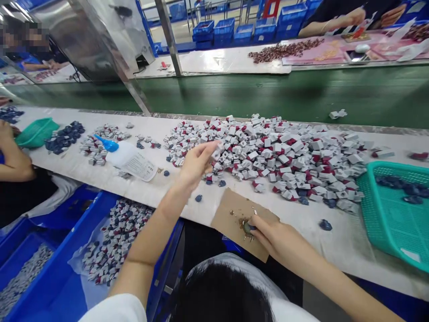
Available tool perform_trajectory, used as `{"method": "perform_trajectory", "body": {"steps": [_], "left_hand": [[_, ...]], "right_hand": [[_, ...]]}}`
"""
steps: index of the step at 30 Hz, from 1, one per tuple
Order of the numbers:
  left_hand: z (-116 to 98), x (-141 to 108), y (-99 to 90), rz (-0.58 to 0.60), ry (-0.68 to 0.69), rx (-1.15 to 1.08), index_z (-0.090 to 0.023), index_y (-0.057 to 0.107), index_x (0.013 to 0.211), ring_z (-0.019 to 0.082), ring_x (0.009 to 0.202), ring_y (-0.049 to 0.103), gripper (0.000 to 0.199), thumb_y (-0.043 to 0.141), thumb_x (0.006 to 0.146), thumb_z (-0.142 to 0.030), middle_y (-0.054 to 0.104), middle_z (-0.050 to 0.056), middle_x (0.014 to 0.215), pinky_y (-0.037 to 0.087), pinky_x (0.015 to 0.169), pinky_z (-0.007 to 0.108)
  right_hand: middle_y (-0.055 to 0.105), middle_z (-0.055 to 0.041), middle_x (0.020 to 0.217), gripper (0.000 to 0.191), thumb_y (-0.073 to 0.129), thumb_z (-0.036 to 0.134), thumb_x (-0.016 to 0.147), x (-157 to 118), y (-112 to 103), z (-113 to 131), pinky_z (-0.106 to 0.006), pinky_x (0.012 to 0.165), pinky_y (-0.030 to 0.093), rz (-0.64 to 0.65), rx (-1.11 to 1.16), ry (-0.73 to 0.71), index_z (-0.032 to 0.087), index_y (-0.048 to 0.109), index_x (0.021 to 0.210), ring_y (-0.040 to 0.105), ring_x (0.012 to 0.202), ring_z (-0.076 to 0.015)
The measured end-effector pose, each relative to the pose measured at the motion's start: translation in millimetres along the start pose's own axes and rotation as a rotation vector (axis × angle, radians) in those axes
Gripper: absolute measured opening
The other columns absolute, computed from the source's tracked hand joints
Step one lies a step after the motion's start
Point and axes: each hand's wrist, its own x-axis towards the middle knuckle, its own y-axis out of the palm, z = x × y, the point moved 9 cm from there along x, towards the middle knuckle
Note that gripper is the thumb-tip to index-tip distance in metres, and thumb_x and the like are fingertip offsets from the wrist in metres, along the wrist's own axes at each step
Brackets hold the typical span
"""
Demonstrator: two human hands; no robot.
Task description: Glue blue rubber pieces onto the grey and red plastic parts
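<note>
The left hand [196, 163] was raised over the table [335, 246], its fingers [205, 152] pinching a small white-and-red block [217, 151] at the near edge of a large pile of the same blocks [268, 156]. The right hand [275, 237] lay lower down, its fingers [258, 223] curled closely around a dark blue piece [248, 227], which was partly hidden. That piece sat over a sheet of brown cardboard [233, 219] on the table's near edge, among brown crumbs [241, 227].

A green basket [392, 214] holding more dark blue pieces stood to the right of the pile, and a few loose dark blue pieces lay on the table around the cardboard. To the left, a white bottle with a blue nozzle [122, 152] lay on its side beside a printed paper [139, 165]. A blue bin [63, 250] below the table's edge held assembled white, red and blue blocks, and a co-worker's arm [13, 156] rested at the far left
</note>
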Motion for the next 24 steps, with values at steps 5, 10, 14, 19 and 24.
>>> {"method": "perform_trajectory", "body": {"steps": [5, 10, 14, 19, 24], "left_hand": [[72.8, -85.9, -15.5, -0.138, -0.274, -0.506, -0.014, 0.069, 0.089, 0.002, 0.052, 0.04, 0.044, 0.084, 0.064, -0.047, 0.057, -0.001, 0.075, 0.021, 0.033, 0.006], [115.1, -131.8, -2.6, -0.135, -0.497, -0.626, -0.019, 0.07, 0.103, 0.005, 0.064, 0.057, 0.047, 0.087, 0.063, -0.036, 0.066, 0.003, 0.088, 0.038, 0.04, 0.007], [105.0, -134.2, 2.3, -0.109, -0.453, -0.504, -0.026, 0.068, 0.112, 0.012, 0.075, 0.066, 0.057, 0.089, 0.06, -0.03, 0.07, 0.001, 0.089, 0.055, 0.056, 0.017], [90.0, -127.3, 16.4, -0.087, -0.36, -0.483, -0.016, 0.073, 0.092, 0.013, 0.07, 0.066, 0.046, 0.092, 0.052, -0.026, 0.073, 0.004, 0.081, 0.054, 0.058, 0.019], [85.0, -124.7, 21.0, -0.07, -0.298, -0.488, -0.015, 0.072, 0.081, 0.011, 0.065, 0.065, 0.039, 0.093, 0.049, -0.025, 0.072, 0.001, 0.071, 0.053, 0.06, 0.02]], "right_hand": [[0.061, -0.0034, 0.067, 0.015, 0.034, 0.022, 0.092, 4.5, 6.7, 2.6, -0.025, 0.049, 0.031, 0.086, -0.039, -0.008, 0.021, 0.045, 0.083, 0.058, 0.055, -0.0187], [0.064, -0.0029, 0.073, 0.02, 0.033, 0.031, 0.096, 5.3, -5.2, 5.4, -0.024, 0.049, 0.042, 0.127, 0.038, -0.012, 0.021, 0.05, 0.09, 0.062, 0.059, -0.0166], [0.066, -0.0035, 0.083, 0.022, 0.047, 0.041, 0.097, 2.5, -48.4, 16.9, -0.02, 0.055, 0.052, -0.136, 0.313, 0.026, 0.021, 0.055, 0.101, 0.066, 0.07, -0.0141], [0.064, 0.0005, 0.08, 0.008, 0.056, 0.027, 0.094, -1.2, -78.9, 55.7, -0.013, 0.054, 0.051, -0.396, 0.36, -0.12, 0.023, 0.055, 0.1, 0.065, 0.066, -0.0094], [0.065, 0.0015, 0.082, 0.006, 0.056, 0.022, 0.094, 4.7, -74.4, 63.9, -0.011, 0.058, 0.052, -0.377, 0.382, -0.162, 0.023, 0.054, 0.1, 0.066, 0.069, -0.0086]]}}
